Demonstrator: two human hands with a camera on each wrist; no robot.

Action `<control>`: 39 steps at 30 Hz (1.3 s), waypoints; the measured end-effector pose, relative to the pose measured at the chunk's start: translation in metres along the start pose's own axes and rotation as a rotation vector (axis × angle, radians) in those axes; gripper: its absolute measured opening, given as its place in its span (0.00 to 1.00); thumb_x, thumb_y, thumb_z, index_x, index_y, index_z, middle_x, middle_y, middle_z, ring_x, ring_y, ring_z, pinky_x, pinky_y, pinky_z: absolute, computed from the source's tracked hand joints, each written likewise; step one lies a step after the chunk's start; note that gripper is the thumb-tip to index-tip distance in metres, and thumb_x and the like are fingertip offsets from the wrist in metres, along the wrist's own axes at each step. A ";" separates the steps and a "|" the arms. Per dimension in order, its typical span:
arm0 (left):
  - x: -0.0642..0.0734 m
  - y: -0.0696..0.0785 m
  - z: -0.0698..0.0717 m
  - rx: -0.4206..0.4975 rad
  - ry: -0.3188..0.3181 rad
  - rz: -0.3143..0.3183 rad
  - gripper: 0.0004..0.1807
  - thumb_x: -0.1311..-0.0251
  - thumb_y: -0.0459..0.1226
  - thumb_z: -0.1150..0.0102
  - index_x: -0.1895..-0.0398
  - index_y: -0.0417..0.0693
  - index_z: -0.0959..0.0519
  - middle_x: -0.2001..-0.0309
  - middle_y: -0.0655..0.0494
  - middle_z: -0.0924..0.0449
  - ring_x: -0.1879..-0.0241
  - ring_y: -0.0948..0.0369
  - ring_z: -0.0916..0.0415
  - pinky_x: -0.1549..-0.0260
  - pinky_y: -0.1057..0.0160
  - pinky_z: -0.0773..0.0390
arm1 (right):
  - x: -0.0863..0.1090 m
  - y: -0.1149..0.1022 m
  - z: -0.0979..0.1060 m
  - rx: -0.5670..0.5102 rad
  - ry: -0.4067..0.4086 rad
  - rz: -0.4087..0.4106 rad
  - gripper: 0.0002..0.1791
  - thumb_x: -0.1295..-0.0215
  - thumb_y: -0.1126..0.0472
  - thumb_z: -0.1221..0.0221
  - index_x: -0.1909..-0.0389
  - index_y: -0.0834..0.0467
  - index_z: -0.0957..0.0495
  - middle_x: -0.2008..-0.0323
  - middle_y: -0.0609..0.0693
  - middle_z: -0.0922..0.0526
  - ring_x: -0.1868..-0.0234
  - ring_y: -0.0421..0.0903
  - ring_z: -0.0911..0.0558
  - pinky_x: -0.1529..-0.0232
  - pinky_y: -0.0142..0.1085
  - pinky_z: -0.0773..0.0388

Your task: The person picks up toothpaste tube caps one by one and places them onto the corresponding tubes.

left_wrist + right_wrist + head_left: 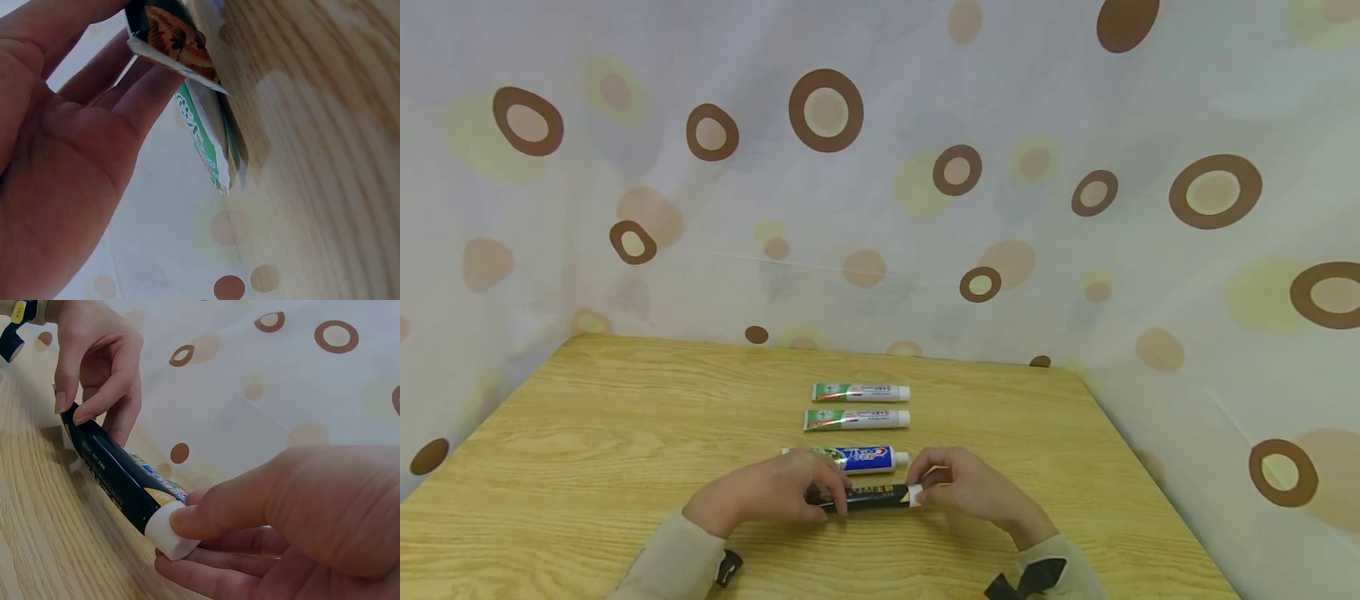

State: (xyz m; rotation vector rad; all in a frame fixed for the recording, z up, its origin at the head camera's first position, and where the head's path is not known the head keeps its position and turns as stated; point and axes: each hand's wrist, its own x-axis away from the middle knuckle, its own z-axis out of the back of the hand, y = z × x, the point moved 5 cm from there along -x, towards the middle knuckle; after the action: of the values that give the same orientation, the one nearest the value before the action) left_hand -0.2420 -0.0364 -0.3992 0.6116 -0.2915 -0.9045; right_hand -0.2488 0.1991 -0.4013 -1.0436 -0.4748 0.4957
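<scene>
A black toothpaste tube (880, 497) with gold lettering lies crosswise between both hands, nearest the person. The left hand (778, 490) grips its flat end between thumb and fingers. At the other end, the right hand (973, 492) pinches the white cap (169, 532) between thumb and fingers. Right behind it is a blue Crest toothpaste tube (868, 458), its left part covered by the left hand. Farther back, two green and white toothpaste tubes, a nearer one (857, 419) and a farther one (861, 392), lie roughly parallel, caps to the right.
The tubes lie on a wood-grain table (625, 417). Behind it and along the sides hangs a pale sheet (880, 208) printed with brown rings and coloured spots. Dark straps (1028, 579) circle the sleeve cuffs.
</scene>
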 end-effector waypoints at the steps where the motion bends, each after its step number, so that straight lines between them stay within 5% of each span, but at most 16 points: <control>1: 0.000 0.000 -0.001 -0.007 -0.008 -0.004 0.13 0.42 0.31 0.33 0.63 0.64 0.14 0.43 0.64 0.20 0.41 0.65 0.25 0.48 0.66 0.23 | 0.000 0.001 0.000 0.007 0.003 0.001 0.08 0.34 0.67 0.39 0.56 0.63 0.22 0.51 0.58 0.21 0.49 0.51 0.17 0.51 0.34 0.20; 5: 0.001 0.002 -0.003 -0.009 -0.028 -0.019 0.16 0.45 0.28 0.33 0.61 0.62 0.14 0.47 0.67 0.19 0.45 0.69 0.26 0.49 0.67 0.24 | -0.002 0.005 0.000 0.041 0.017 -0.003 0.08 0.36 0.68 0.37 0.57 0.62 0.21 0.51 0.58 0.20 0.49 0.51 0.18 0.51 0.32 0.20; 13: -0.001 0.000 -0.004 0.001 -0.059 0.039 0.21 0.49 0.23 0.33 0.60 0.60 0.16 0.60 0.70 0.21 0.70 0.70 0.32 0.67 0.72 0.27 | -0.001 0.007 0.000 0.164 0.010 -0.021 0.10 0.40 0.70 0.36 0.58 0.58 0.20 0.56 0.52 0.18 0.53 0.47 0.19 0.52 0.32 0.23; 23: 0.002 0.003 -0.001 -0.083 -0.043 0.062 0.19 0.51 0.24 0.32 0.65 0.60 0.18 0.59 0.69 0.21 0.64 0.70 0.32 0.61 0.71 0.27 | -0.003 0.004 -0.004 0.225 -0.022 -0.014 0.10 0.39 0.69 0.36 0.57 0.57 0.20 0.59 0.50 0.19 0.59 0.43 0.22 0.57 0.31 0.24; 30: 0.008 0.001 0.004 0.025 -0.040 0.127 0.15 0.46 0.27 0.32 0.64 0.59 0.17 0.62 0.68 0.22 0.66 0.67 0.32 0.65 0.69 0.28 | -0.001 -0.004 -0.006 0.236 -0.034 -0.014 0.08 0.31 0.63 0.41 0.54 0.59 0.21 0.55 0.51 0.18 0.53 0.45 0.20 0.52 0.33 0.24; 39: 0.024 -0.006 0.034 -0.039 0.050 0.127 0.11 0.40 0.32 0.35 0.56 0.52 0.16 0.50 0.59 0.19 0.50 0.57 0.23 0.53 0.58 0.21 | 0.008 -0.006 0.016 0.344 0.147 -0.021 0.11 0.25 0.59 0.47 0.50 0.60 0.21 0.51 0.55 0.18 0.49 0.51 0.18 0.50 0.42 0.21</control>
State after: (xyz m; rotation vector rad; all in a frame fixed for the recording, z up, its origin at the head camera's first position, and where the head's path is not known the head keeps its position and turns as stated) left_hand -0.2477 -0.0711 -0.3765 0.5722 -0.2643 -0.7700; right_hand -0.2508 0.2118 -0.3879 -0.7370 -0.2576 0.4591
